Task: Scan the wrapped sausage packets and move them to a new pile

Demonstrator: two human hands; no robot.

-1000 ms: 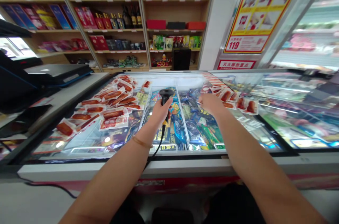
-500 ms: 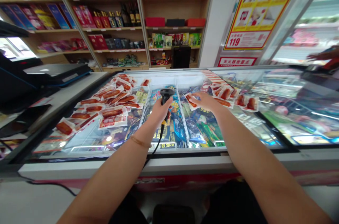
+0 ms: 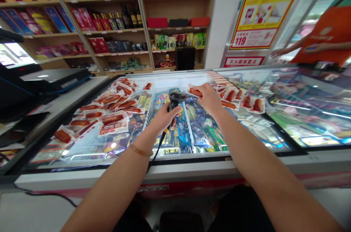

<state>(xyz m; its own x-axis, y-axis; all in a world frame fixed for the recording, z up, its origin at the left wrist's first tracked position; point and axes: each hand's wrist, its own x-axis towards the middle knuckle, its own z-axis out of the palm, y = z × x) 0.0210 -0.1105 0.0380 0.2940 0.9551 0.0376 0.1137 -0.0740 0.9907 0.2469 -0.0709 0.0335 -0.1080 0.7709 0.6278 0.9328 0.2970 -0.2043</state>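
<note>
Nearest the camera, two bare forearms reach out over the glass lid (image 3: 90, 144) of a chest freezer. The left hand (image 3: 161, 117) is wrapped tight around the grip of a corded barcode scanner (image 3: 175, 97), its head raised and turned toward the right. Just beyond and beside it, the right hand (image 3: 210, 97) pinches a sausage packet (image 3: 194, 92) between thumb and fingers, holding it up just off the glass, close to the scanner's head. To do this step well, the packet likely wants to be held flat and steady with its barcode face turned to the scanner window, fingers kept off the code. A heap of similar packets (image 3: 109, 109) lies left on the lid, a smaller group (image 3: 246, 102) right. Farther back stand shelves (image 3: 175, 29) of boxed goods, and at far right another person's orange sleeve (image 3: 326, 34).
</note>
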